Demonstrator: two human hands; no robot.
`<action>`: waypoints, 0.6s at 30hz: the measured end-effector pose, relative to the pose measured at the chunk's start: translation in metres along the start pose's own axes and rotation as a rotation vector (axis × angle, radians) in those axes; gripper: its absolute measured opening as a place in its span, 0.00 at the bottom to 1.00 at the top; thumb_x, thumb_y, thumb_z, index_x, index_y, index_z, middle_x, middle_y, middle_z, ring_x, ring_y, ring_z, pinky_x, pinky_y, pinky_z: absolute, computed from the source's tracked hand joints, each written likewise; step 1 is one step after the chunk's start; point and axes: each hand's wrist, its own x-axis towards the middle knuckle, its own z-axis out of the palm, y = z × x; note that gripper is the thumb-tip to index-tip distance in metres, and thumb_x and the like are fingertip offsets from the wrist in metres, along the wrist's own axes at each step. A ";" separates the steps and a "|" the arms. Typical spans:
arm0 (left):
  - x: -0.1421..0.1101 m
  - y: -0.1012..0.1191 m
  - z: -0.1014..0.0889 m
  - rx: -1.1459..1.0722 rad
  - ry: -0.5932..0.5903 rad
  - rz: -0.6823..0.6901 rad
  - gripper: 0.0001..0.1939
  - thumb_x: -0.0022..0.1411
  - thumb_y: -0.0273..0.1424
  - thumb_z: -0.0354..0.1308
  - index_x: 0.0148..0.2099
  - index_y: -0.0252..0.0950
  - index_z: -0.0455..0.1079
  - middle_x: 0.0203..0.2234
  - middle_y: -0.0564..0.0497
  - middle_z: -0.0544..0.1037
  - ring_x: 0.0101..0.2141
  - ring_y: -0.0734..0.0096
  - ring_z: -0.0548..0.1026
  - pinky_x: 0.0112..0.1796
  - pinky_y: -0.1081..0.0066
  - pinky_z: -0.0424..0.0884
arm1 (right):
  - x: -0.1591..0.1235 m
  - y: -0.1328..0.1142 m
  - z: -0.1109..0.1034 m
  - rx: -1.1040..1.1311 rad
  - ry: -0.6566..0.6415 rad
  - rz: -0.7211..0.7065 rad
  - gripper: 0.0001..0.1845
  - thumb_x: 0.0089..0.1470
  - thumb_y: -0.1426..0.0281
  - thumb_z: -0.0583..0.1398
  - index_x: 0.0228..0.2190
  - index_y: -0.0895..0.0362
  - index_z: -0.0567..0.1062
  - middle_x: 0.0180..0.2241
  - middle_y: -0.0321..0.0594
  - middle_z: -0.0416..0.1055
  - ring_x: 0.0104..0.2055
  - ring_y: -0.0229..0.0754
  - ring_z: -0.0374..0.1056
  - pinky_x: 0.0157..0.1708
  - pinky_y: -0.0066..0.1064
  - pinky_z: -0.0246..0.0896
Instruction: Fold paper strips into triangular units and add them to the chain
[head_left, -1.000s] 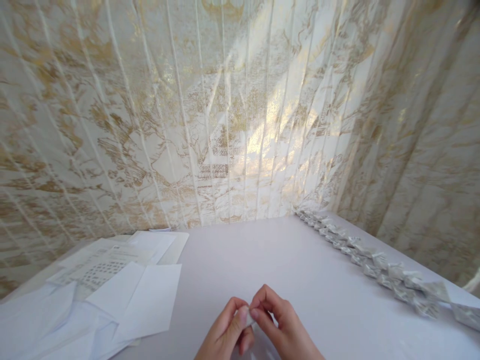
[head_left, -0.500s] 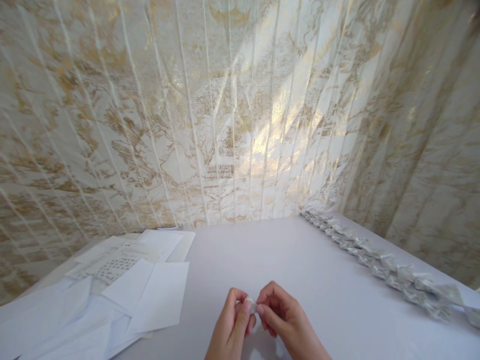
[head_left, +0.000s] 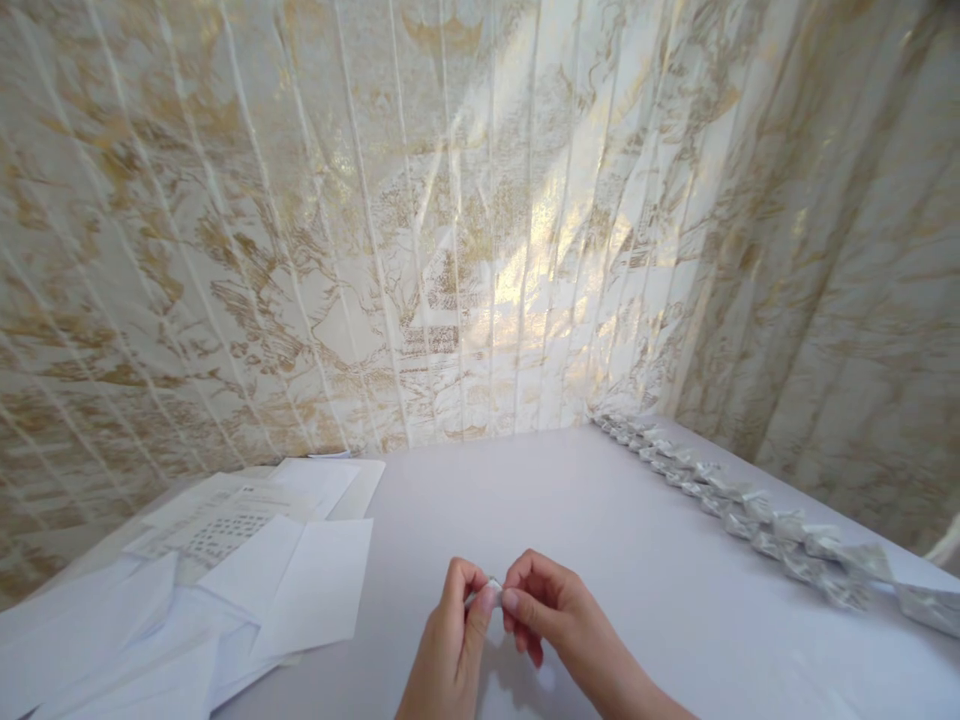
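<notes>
Here the left hand pinches, thumb to bent forefinger; close beside it, the right hand pinches too, lower fingers curled!

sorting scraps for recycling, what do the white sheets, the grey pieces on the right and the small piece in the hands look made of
White sheets: likely matte paper; thin, straight edges, one printed.
Grey pieces: perhaps paper or plastic film, faintly glossy; crinkled.
Small piece: pale, maybe paper, finish unclear; left hand and right hand mostly hide it.

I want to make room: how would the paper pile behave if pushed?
The paper pile would probably slide apart, since its sheets overlap loosely at different angles. Single sheets look thin, so they're likely light and floppy.
</notes>
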 end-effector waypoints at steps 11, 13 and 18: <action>0.006 -0.009 -0.013 -0.002 -0.062 -0.018 0.17 0.64 0.47 0.53 0.30 0.39 0.62 0.28 0.54 0.70 0.32 0.67 0.68 0.37 0.71 0.63 | -0.004 -0.014 -0.002 -0.148 0.135 -0.036 0.14 0.46 0.61 0.66 0.23 0.57 0.69 0.19 0.30 0.66 0.22 0.34 0.63 0.26 0.27 0.57; 0.006 -0.012 -0.014 -0.021 -0.076 -0.032 0.17 0.64 0.46 0.53 0.30 0.39 0.62 0.29 0.53 0.72 0.33 0.66 0.70 0.37 0.71 0.64 | -0.003 -0.011 -0.002 -0.141 0.127 -0.032 0.13 0.46 0.63 0.66 0.23 0.57 0.69 0.20 0.30 0.67 0.24 0.35 0.64 0.28 0.27 0.57; 0.003 -0.016 -0.011 -0.121 -0.008 -0.058 0.16 0.62 0.44 0.57 0.29 0.39 0.63 0.27 0.56 0.71 0.31 0.70 0.70 0.35 0.74 0.63 | -0.001 -0.005 0.000 -0.088 0.126 -0.027 0.10 0.45 0.68 0.65 0.22 0.57 0.68 0.23 0.32 0.67 0.26 0.36 0.63 0.30 0.27 0.56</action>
